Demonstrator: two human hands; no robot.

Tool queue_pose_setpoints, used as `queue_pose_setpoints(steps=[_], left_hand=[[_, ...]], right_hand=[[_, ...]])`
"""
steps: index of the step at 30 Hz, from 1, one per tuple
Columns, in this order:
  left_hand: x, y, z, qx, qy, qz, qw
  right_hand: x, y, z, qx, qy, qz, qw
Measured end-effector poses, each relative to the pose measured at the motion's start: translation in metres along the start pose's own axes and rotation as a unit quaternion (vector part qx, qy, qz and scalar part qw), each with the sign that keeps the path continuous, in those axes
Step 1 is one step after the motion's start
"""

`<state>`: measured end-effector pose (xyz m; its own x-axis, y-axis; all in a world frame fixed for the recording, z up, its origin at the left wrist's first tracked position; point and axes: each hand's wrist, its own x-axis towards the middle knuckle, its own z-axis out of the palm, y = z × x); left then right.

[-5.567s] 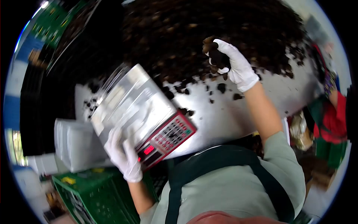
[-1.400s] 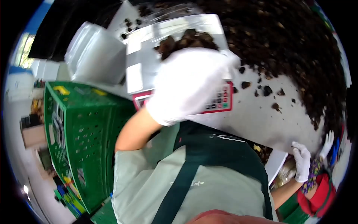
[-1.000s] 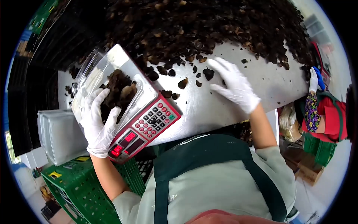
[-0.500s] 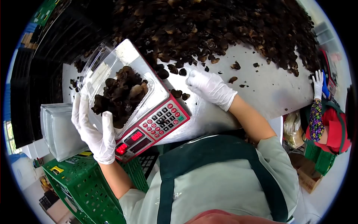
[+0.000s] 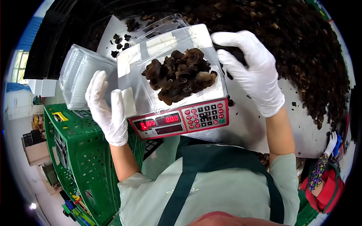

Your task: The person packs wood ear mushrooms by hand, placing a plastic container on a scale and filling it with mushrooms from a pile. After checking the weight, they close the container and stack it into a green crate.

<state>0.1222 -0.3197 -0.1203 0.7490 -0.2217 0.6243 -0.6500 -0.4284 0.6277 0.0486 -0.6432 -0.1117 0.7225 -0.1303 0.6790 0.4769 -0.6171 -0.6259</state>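
Observation:
A clear plastic box (image 5: 145,90) sits with its lid open on the red electronic scale (image 5: 177,124), holding a heap of dark brown wood ear mushrooms (image 5: 181,75). The scale's left display shows 0.165. My left hand (image 5: 107,111), in a white glove, is at the scale's left edge, fingers raised and thumb apart. Beyond it stands a stack of clear plastic boxes (image 5: 81,81). My right hand (image 5: 253,69), also gloved, is at the scale's right edge, thumb and fingers spread, with dark mushrooms behind the gap.
A large pile of wood ears (image 5: 301,52) covers the table's back and right, with loose pieces near the scale. Green crates (image 5: 90,150) stand at the left below the table. Another person (image 5: 324,184) with gloved hands works at the far right.
The view has turned, so the scale appears further right and straighter. My right hand has gone from the tabletop to the scale's right edge, its fingers opening. My left hand has come away from the box.

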Motion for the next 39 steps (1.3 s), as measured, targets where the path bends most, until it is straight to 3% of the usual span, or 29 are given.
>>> queue_pose_setpoints(steps=[2, 4, 5, 8, 9, 10, 12, 14, 16, 17, 18, 20, 22, 23, 24, 26, 27, 28, 29, 31, 32, 33, 34, 36, 38, 39], left_hand=[[0.001, -0.001, 0.006, 0.004, -0.014, 0.009, 1.0], [0.003, 0.002, 0.01, 0.021, -0.037, 0.037, 0.998], [0.004, 0.001, 0.009, 0.025, -0.041, 0.042, 0.998], [0.009, -0.003, 0.006, 0.031, -0.035, 0.043, 0.998], [0.01, -0.003, 0.004, 0.033, -0.033, 0.037, 0.998], [0.011, -0.004, 0.001, 0.035, -0.03, 0.033, 0.998], [0.019, -0.007, -0.002, 0.016, -0.045, -0.028, 0.998], [0.025, -0.009, 0.001, -0.006, -0.033, -0.039, 0.999], [0.032, -0.011, 0.001, -0.056, -0.022, -0.074, 0.995], [0.036, -0.016, -0.003, -0.004, -0.039, -0.039, 0.998], [0.04, -0.014, -0.004, 0.023, -0.051, -0.014, 0.998], [0.044, -0.013, 0.001, -0.066, -0.056, -0.054, 0.995], [0.053, -0.006, 0.006, -0.084, -0.084, -0.06, 0.991], [0.062, -0.001, 0.007, 0.016, -0.107, -0.011, 0.994], [0.072, -0.011, 0.013, 0.092, -0.097, 0.111, 0.985], [0.082, 0.017, 0.029, 0.074, -0.169, 0.034, 0.982], [0.089, 0.002, 0.036, 0.057, -0.192, 0.083, 0.976], [0.099, 0.001, 0.044, 0.038, -0.215, 0.133, 0.967], [0.101, 0.007, 0.053, 0.044, -0.221, 0.08, 0.971], [0.106, -0.008, 0.073, 0.002, -0.235, 0.088, 0.968], [0.113, -0.014, 0.085, -0.036, -0.246, 0.092, 0.964], [0.12, -0.015, 0.088, 0.014, -0.25, 0.138, 0.958], [0.125, -0.012, 0.094, 0.117, -0.268, 0.096, 0.952], [0.131, -0.02, 0.111, 0.106, -0.288, 0.065, 0.95], [0.135, -0.019, 0.127, 0.124, -0.336, 0.08, 0.93], [0.136, -0.015, 0.136, 0.205, -0.344, 0.122, 0.908]], right_hand=[[0.013, -0.011, 0.021, -0.005, -0.06, -0.015, 0.998], [0.015, -0.01, 0.039, -0.171, -0.159, -0.065, 0.97], [0.007, -0.002, 0.05, -0.239, -0.175, -0.095, 0.95], [0.006, -0.006, 0.045, -0.211, -0.153, -0.051, 0.964], [0.012, -0.013, 0.034, -0.184, -0.168, 0.013, 0.968], [0.015, -0.004, 0.027, -0.047, -0.162, 0.08, 0.982], [0.009, -0.003, 0.015, 0.201, -0.031, 0.156, 0.967], [0.008, 0.007, -0.02, 0.12, -0.053, 0.171, 0.976], [-0.007, 0.011, -0.04, 0.05, -0.016, 0.287, 0.957], [-0.022, 0.022, -0.052, -0.08, -0.032, 0.289, 0.953], [-0.043, 0.038, -0.063, -0.208, -0.05, 0.285, 0.935], [-0.096, 0.064, -0.087, -0.448, -0.072, 0.223, 0.863], [-0.143, 0.068, -0.104, -0.469, -0.064, 0.319, 0.821], [-0.167, 0.072, -0.112, -0.484, -0.072, 0.335, 0.805], [-0.189, 0.075, -0.117, -0.5, -0.077, 0.351, 0.788], [-0.22, 0.075, -0.121, -0.471, -0.095, 0.314, 0.819], [-0.228, 0.074, -0.117, -0.435, -0.038, 0.273, 0.857], [-0.228, 0.072, -0.117, -0.436, -0.036, 0.275, 0.856], [-0.228, 0.071, -0.118, -0.397, -0.023, 0.307, 0.865], [-0.219, 0.065, -0.111, -0.276, 0.059, 0.366, 0.887], [-0.213, 0.063, -0.105, -0.247, 0.085, 0.348, 0.9], [-0.204, 0.058, -0.099, -0.255, 0.078, 0.322, 0.908], [-0.195, 0.052, -0.092, -0.264, 0.07, 0.298, 0.915], [-0.188, 0.052, -0.08, -0.262, 0.051, 0.262, 0.927], [-0.187, 0.055, -0.069, -0.306, 0.015, 0.226, 0.925], [-0.185, 0.055, -0.067, -0.318, 0.005, 0.216, 0.923]])
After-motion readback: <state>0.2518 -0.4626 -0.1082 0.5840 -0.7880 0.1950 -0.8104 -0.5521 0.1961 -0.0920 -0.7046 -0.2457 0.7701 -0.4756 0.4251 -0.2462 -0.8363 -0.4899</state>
